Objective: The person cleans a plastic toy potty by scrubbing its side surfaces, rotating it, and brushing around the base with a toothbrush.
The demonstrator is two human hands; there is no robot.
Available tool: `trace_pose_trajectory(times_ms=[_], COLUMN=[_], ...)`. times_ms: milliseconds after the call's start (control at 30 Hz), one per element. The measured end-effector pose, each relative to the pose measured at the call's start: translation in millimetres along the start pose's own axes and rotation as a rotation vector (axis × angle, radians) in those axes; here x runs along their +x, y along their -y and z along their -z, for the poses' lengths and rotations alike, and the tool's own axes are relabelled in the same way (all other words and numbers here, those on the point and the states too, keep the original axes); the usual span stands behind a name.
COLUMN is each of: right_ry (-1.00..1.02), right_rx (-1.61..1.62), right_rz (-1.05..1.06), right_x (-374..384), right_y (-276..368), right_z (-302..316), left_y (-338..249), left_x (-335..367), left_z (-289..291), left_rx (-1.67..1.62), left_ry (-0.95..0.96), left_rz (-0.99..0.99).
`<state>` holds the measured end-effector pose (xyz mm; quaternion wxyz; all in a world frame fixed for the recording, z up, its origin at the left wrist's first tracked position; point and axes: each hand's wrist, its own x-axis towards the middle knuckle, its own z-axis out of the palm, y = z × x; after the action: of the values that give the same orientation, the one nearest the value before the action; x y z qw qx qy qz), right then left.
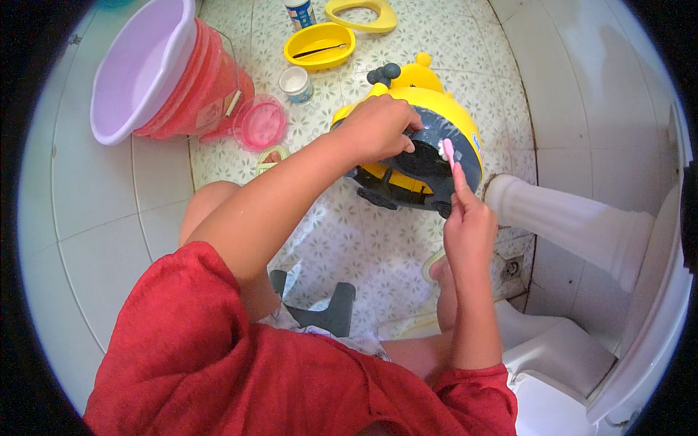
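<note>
A yellow and black child's potty (465, 120), shaped like a cartoon animal with dark balls at one end, lies tipped over on the patterned floor. Its dark, wet-looking side faces me. My left hand (379, 129) holds it by the dark part, fingers curled at the opening. In my right hand (470, 221) is a pink toothbrush (449, 151), gripped by its handle. The white bristles are up against the dark surface, right of my left hand; whether they press on it I cannot tell.
Far off are a yellow bowl (320, 62) holding a black brush (320, 51), a yellow seat ring (385, 22), a blue-white can (299, 13) and a white jar (296, 85). Left: a red bucket (233, 80), lilac basin (182, 51) and pink dipper (263, 123). Right: a white pedestal (567, 225).
</note>
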<state>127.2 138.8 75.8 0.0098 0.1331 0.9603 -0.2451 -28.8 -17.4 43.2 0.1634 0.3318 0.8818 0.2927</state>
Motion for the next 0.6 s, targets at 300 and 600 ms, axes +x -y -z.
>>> trace_pose_trajectory(times_ms=[300,600], right_ry=[-0.005,0.012], right_rx=[0.052,0.03], right_rz=[0.037,0.096], right_x=[5,12], right_y=[4,10], right_z=[-5,-2], left_y=[-1,0], left_x=[0,2], left_z=[2,7], left_rx=[-0.028,-0.033], left_ry=[0.045,0.137], left_rz=[0.037,0.1])
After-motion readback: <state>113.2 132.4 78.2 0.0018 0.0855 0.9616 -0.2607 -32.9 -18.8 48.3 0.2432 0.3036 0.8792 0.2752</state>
